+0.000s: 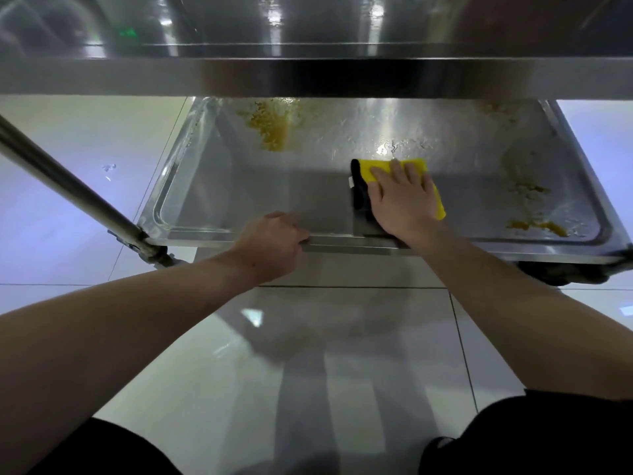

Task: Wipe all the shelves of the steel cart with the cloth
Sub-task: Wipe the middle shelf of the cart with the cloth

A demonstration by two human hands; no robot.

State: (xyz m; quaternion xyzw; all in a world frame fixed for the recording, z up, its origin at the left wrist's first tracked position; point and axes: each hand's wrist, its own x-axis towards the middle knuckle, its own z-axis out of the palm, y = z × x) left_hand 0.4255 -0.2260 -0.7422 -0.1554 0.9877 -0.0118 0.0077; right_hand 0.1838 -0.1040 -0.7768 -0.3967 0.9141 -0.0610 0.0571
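Yellow cloth (pixel 416 168) with black edge, silver steel shelf (pixel 239 186), mustard-yellow smears (pixel 272 128), pale glossy floor tiles (pixel 191 371)

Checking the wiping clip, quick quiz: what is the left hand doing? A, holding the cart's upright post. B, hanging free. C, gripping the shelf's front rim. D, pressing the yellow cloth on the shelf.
C: the left hand curls over the front rim of the lower shelf, while the right hand presses the cloth.

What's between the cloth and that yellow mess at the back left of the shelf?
Nothing visible. The right hand presses the yellow cloth flat on the lower shelf; only bare steel lies between it and the yellow stain.
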